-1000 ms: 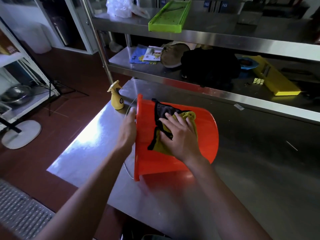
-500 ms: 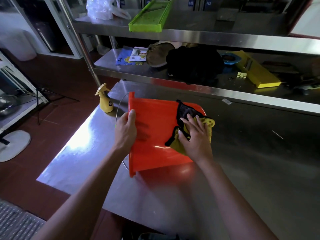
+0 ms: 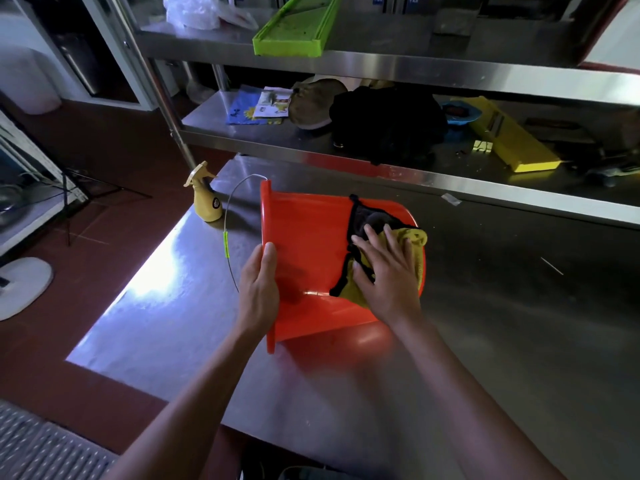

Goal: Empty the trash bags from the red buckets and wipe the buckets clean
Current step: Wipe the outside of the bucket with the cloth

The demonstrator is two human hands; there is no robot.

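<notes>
A red bucket (image 3: pixel 311 244) lies on its side on the steel table (image 3: pixel 502 323), its rim facing left and its wire handle (image 3: pixel 228 233) hanging out to the left. My left hand (image 3: pixel 258 289) grips the rim, thumb on the outer wall. A yellow cloth with a black edge (image 3: pixel 412 237) is draped over the bucket's outer wall near its base. My right hand (image 3: pixel 384 271) presses flat on that cloth with spread fingers.
A small yellow spray bottle (image 3: pixel 206 202) stands at the table's far left corner. Steel shelves (image 3: pixel 450 174) behind the table hold a black bag (image 3: pixel 388 126), a yellow box (image 3: pixel 509 140), papers and a green tray (image 3: pixel 294 26). The table's left edge drops to a red floor.
My right hand has slid the cloth along the bucket's wall from the rim side to the base end. The left hand's thumb now lies on the outer wall.
</notes>
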